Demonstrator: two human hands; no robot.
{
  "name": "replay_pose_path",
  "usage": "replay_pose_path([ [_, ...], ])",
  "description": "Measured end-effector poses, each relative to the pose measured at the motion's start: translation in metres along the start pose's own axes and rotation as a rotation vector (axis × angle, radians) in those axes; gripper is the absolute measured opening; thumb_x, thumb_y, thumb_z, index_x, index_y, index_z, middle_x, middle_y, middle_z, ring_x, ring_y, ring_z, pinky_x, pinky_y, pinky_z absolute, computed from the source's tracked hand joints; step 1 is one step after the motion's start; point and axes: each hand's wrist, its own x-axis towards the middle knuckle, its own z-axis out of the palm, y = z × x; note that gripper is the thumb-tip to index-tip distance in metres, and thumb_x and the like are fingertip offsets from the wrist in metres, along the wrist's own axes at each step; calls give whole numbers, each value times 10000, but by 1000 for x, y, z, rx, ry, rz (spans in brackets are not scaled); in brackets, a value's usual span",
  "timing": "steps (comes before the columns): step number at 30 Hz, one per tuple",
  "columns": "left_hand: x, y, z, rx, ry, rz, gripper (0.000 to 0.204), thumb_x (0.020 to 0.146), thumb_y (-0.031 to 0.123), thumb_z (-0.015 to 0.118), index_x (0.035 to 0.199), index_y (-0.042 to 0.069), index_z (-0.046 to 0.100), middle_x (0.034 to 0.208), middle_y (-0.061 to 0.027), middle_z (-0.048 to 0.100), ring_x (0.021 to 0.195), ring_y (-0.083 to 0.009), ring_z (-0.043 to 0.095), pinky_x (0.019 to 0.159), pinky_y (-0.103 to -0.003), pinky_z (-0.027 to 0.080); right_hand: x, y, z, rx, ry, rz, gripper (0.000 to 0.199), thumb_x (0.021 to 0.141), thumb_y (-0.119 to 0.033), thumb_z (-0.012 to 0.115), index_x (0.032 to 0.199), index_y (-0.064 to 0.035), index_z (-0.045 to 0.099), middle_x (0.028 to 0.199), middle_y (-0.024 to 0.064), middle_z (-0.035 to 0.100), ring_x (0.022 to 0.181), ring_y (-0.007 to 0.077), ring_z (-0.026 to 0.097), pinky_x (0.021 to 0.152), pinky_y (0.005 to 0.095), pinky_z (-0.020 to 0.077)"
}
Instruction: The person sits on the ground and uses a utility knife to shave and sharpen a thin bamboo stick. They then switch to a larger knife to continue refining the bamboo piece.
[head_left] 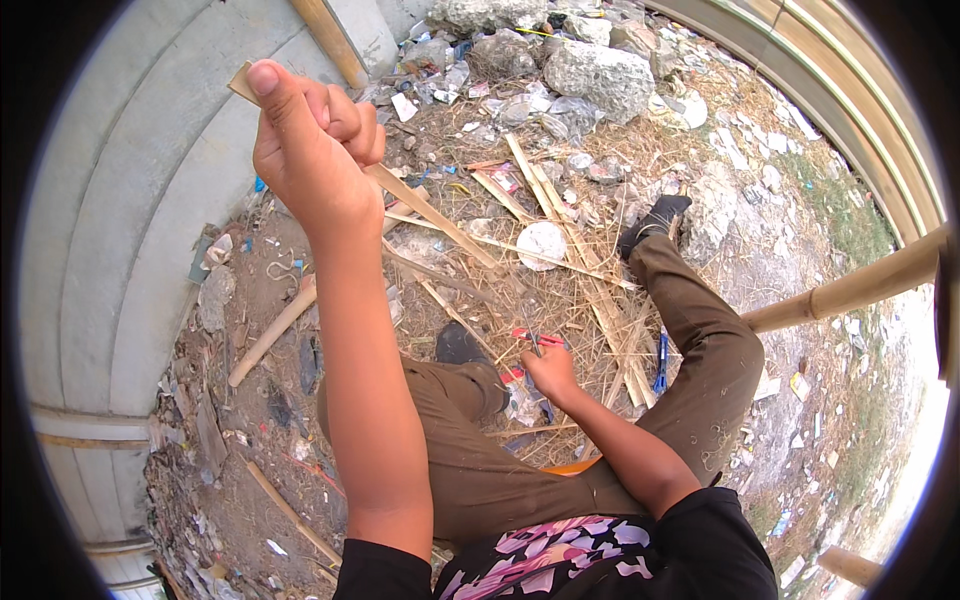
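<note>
My left hand (318, 150) is raised at the upper left, closed around a flat bamboo strip (430, 213). The strip's short end sticks out past my thumb, and its long part slants down to the right toward the ground. Low between my legs, my right hand (548, 368) is closed on a small thin tool, dark and partly red, that looks like a knife; my fingers hide much of it. Several split bamboo strips (590, 285) lie on the ground beyond that hand, among straw-like shavings.
A blue, narrow tool (661, 362) lies beside my right leg. A round white disc (541, 246) rests among the shavings. Rocks (600, 78) and litter are at the back. A grey wall (150, 180) stands at the left, and a bamboo pole (850, 285) at the right.
</note>
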Motion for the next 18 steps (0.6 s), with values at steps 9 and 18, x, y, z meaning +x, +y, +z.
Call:
replay_pose_path([
  [9,-12,4,12,-157,-195,-145,558,1014,591,469,699,145,350,548,55,236,457,-58,164,430,-264,120,13,9,-4,18,-81,-34,359,827,-283,670,650,22,608,530,131,569,485,220,539,513,414,420],
  [18,-13,5,14,-207,-321,-116,552,1028,566,454,705,127,363,541,48,256,445,-61,180,423,-268,133,23,38,17,-30,22,4,387,835,-384,700,676,-31,681,591,103,636,560,229,630,599,400,496],
])
